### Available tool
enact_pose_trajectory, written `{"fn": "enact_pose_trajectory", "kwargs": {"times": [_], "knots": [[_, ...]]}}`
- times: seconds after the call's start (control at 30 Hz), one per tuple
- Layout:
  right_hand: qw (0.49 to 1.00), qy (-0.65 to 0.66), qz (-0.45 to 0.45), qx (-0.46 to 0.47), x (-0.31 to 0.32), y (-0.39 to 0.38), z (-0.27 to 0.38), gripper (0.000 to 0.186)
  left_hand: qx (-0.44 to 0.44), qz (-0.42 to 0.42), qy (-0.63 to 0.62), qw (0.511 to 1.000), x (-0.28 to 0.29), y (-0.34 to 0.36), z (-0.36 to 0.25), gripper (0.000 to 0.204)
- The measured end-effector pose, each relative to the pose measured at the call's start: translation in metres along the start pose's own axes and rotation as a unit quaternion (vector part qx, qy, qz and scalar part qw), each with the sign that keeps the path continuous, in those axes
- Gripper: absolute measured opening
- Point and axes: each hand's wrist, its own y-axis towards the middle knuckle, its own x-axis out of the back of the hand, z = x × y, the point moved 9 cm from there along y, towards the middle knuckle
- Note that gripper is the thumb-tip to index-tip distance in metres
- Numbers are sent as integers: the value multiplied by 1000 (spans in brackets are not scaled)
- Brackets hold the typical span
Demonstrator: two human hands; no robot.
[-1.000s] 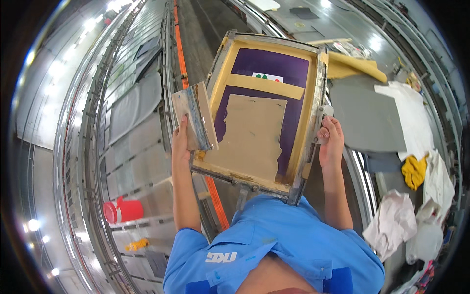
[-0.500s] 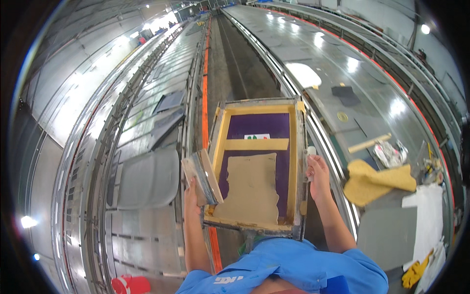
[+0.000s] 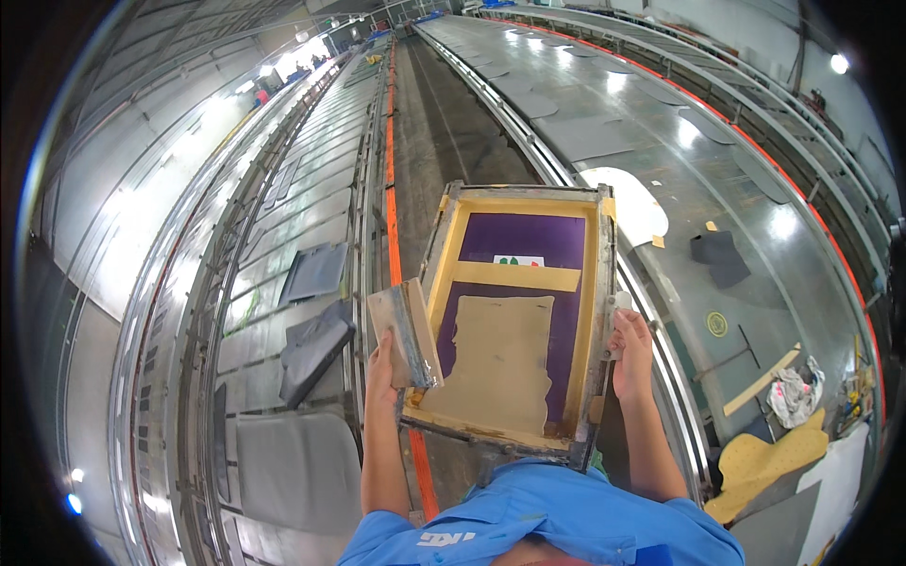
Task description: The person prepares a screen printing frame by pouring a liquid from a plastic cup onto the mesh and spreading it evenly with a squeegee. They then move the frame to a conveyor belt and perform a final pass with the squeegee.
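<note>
A screen-printing frame (image 3: 601,283) with yellow-taped inner edges is held level in front of my body. Purple mesh (image 3: 524,238) shows inside it, with a large beige patch (image 3: 500,358) on the near part and a small white label with green and red marks farther up. My left hand (image 3: 381,374) is closed round a wide squeegee (image 3: 408,332), tilted against the frame's left side; whether these fingers also grip the frame is hidden. My right hand (image 3: 630,340) is closed on a pale fitting at the frame's right side.
Long metal tables flank the aisle (image 3: 448,123), edged by rails. Grey sheets (image 3: 297,467) lie on the left one. On the right are a white rounded sheet (image 3: 628,200), a dark piece (image 3: 722,259), a wooden strip (image 3: 763,379), crumpled wrapping (image 3: 795,391) and a yellow cloth (image 3: 769,462).
I have moved forward along the aisle, so items on both tables now appear nearer. The red object at lower left has left view. Both hands keep their holds on the squeegee and frame.
</note>
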Motion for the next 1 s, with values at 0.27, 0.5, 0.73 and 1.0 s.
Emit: {"fn": "enact_pose_trajectory", "kwargs": {"times": [0.27,0.5,0.73,1.0], "knots": [[1000,-2,7,-8,-84,201,-44,15,-10,1,36,999,-83,186,-41,65],[997,-32,68,1,-180,351,-63,15,-40,6,33,999,-100,326,-56,69],[996,-47,72,-15,-237,532,-92,14,-38,-7,51,998,-197,501,-83,74],[997,-30,-51,57,-228,665,-62,55,-104,137,107,979,-379,673,-150,74]]}}
